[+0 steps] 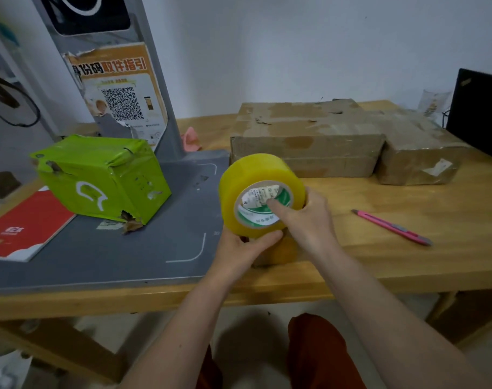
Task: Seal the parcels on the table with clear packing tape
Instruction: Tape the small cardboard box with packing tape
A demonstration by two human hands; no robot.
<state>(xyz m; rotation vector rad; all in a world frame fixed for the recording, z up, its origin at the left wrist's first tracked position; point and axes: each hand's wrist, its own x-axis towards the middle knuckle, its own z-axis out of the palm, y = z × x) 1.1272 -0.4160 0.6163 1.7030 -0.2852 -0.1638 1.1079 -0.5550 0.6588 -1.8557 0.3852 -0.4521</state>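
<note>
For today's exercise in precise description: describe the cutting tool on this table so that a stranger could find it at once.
Start at the long wooden table against the white wall. On its bare right part, nearer the front edge than the two brown cardboard parcels, lies a slim pink utility knife, flat and slanted. It is the only thin pink stick-shaped thing there, apart from the hands and the tape.

A black laptop screen (pixel 480 113) runs off the right edge, and a red printed booklet (pixel 28 226) off the left. The left hand (pixel 239 245) hides the underside of the yellowish packing-tape roll (pixel 256 192); its core label is illegibly small.
</note>
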